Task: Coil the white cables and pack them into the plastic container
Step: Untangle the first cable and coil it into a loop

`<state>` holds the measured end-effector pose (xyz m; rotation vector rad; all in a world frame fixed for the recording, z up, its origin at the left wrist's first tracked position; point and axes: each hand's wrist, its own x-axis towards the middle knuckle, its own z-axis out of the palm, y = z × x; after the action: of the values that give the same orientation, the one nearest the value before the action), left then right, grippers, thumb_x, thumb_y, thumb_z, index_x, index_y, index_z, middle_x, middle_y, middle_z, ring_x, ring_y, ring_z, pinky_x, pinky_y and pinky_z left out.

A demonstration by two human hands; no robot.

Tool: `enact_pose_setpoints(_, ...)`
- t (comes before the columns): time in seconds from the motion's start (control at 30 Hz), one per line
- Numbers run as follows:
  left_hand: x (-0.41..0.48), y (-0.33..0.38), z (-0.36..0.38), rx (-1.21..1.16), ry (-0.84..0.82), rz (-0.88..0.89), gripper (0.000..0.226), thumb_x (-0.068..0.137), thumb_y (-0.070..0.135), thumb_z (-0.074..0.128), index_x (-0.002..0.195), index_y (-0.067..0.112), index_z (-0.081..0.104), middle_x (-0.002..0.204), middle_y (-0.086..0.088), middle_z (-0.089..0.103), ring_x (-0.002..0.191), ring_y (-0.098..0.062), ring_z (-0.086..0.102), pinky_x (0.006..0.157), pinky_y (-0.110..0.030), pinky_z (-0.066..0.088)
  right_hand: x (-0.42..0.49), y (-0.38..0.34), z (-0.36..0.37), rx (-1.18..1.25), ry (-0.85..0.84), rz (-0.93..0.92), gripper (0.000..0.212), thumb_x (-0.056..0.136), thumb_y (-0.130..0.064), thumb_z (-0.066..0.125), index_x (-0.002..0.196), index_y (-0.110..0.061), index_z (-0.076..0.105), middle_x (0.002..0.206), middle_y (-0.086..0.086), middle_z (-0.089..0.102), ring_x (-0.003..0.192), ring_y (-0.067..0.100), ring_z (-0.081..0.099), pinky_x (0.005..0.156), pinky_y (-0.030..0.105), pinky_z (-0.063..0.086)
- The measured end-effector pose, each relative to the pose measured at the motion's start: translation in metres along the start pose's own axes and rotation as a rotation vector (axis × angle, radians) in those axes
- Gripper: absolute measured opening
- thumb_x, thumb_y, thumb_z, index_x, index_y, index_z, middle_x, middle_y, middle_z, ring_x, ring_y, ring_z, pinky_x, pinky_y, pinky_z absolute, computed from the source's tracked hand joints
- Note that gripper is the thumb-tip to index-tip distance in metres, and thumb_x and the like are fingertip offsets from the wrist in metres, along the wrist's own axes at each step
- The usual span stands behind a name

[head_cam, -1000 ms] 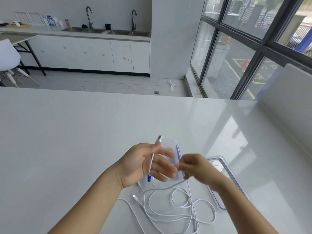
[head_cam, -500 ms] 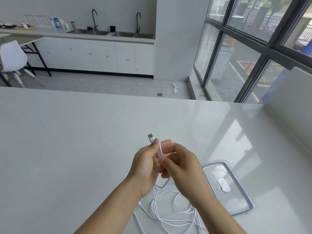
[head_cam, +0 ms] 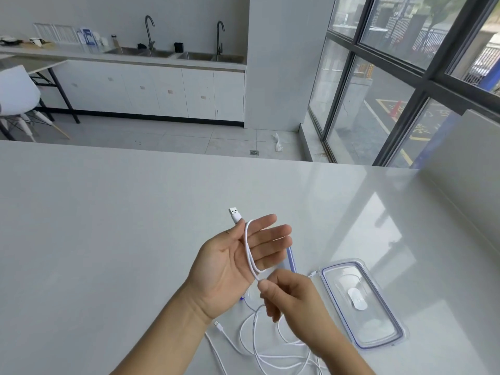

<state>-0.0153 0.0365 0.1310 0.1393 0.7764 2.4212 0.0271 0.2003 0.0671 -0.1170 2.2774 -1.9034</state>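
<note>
My left hand (head_cam: 230,262) is raised palm-up over the white table (head_cam: 108,226) with its fingers straight. A white cable (head_cam: 248,247) runs in a loop round those fingers. Its USB plug (head_cam: 234,214) sticks up past the thumb, which pins it against the index finger. Just below, my right hand (head_cam: 293,299) pinches the same cable between thumb and forefinger. The remaining cable lies in loose tangled loops (head_cam: 270,350) on the table under my wrists. The clear plastic container (head_cam: 290,259) with a blue rim is mostly hidden behind my left hand.
The container's clear lid (head_cam: 362,301) with a blue seal lies flat on the table to the right. A small connector end (head_cam: 216,324) rests beside my left wrist. Beyond the table are a floor, sink counter and large windows.
My right hand has dropped from the left fingertips to below the palm, drawing the cable into a loop round the left fingers. The left fingers have straightened.
</note>
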Motion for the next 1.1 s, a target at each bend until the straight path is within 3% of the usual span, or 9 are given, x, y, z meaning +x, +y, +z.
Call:
enact_pose_setpoints(0.1,-0.004,0.008,0.001,0.028,-0.055,-0.076,0.054,0.1,0.036,0.036,0.126,0.001,0.066,0.118,-0.023,0.072,0.1,-0.033,0.074,0.084,-0.038,0.06,0.015,0.014,-0.031,-0.271,-0.165,-0.028,0.025,0.09,-0.038,0.073,0.076,-0.017,0.072,0.067,-0.007,0.066,0.065,0.008,0.059,0.067,0.022,0.049)
enact_pose_setpoints(0.17,-0.006,0.013,0.0,0.061,-0.074,-0.152,0.058,0.1,0.043,0.035,0.127,0.001,0.065,0.115,-0.025,0.073,0.096,-0.034,0.075,0.08,-0.039,0.061,0.027,0.016,-0.052,-0.621,-0.205,-0.082,0.014,0.094,-0.026,0.07,0.083,-0.018,0.073,0.079,-0.004,0.069,0.075,0.014,0.062,0.077,0.031,0.052)
enact_pose_setpoints(0.23,-0.007,0.016,0.0,0.195,-0.076,-0.239,0.063,0.098,0.051,0.036,0.125,0.004,0.067,0.112,-0.024,0.074,0.093,-0.034,0.076,0.075,-0.038,0.062,0.036,0.01,-0.068,-0.707,-0.196,-0.059,0.017,0.096,-0.02,0.068,0.08,-0.021,0.072,0.073,-0.004,0.065,0.07,0.017,0.06,0.074,0.036,0.051)
enact_pose_setpoints(0.4,-0.011,0.016,0.0,0.572,-0.118,-0.528,0.062,0.099,0.054,0.043,0.121,0.0,0.065,0.108,-0.029,0.073,0.085,-0.037,0.076,0.063,-0.034,0.061,0.052,-0.035,-0.094,0.058,-0.276,0.171,0.014,0.086,-0.016,0.069,0.075,-0.008,0.069,0.05,-0.004,0.028,0.042,0.011,0.026,0.041,0.021,0.033)
enact_pose_setpoints(0.5,-0.009,0.009,-0.002,0.784,-0.088,-0.6,0.063,0.102,0.051,0.041,0.124,-0.006,0.057,0.11,-0.033,0.072,0.083,-0.037,0.074,0.064,-0.035,0.06,0.056,-0.071,-0.093,0.313,-0.217,0.191,0.013,0.074,-0.013,0.06,0.062,-0.01,0.055,0.049,-0.006,0.021,0.041,0.01,0.015,0.041,0.014,0.018)
enact_pose_setpoints(0.57,-0.006,0.006,-0.002,0.824,-0.031,-0.589,0.061,0.103,0.048,0.041,0.126,-0.006,0.055,0.111,-0.033,0.071,0.087,-0.039,0.073,0.067,-0.036,0.06,0.051,-0.087,-0.084,0.354,-0.205,0.141,0.017,0.08,-0.014,0.059,0.064,-0.009,0.059,0.048,-0.008,0.023,0.042,0.009,0.015,0.041,0.015,0.017)
enact_pose_setpoints(0.73,0.004,0.005,-0.011,0.536,0.082,-0.388,0.05,0.1,0.033,0.048,0.128,-0.008,0.055,0.117,-0.033,0.069,0.106,-0.043,0.07,0.084,-0.044,0.059,0.031,-0.102,-0.057,0.173,-0.014,-0.02,0.03,0.089,-0.029,0.066,0.065,-0.012,0.069,0.047,-0.011,0.028,0.04,0.007,0.022,0.04,0.016,0.021)
enact_pose_setpoints(0.87,0.005,0.01,-0.017,0.129,-0.021,-0.218,0.061,0.087,0.02,0.053,0.137,-0.013,0.047,0.133,-0.038,0.056,0.126,-0.048,0.056,0.107,-0.052,0.048,0.015,-0.086,-0.045,0.135,0.118,-0.02,0.034,0.09,-0.032,0.067,0.063,-0.011,0.067,0.046,-0.013,0.034,0.038,0.002,0.029,0.04,0.013,0.025)
enact_pose_setpoints(1.1,0.008,0.013,-0.023,-0.168,-0.062,-0.052,0.101,0.089,0.072,0.046,0.145,-0.012,0.035,0.147,-0.036,0.044,0.137,-0.049,0.045,0.113,-0.056,0.037,-0.01,-0.046,-0.011,-0.088,0.055,-0.108,0.033,0.088,-0.053,0.06,0.078,-0.023,0.07,0.052,-0.012,0.044,0.052,0.009,0.038,0.052,0.019,0.033)
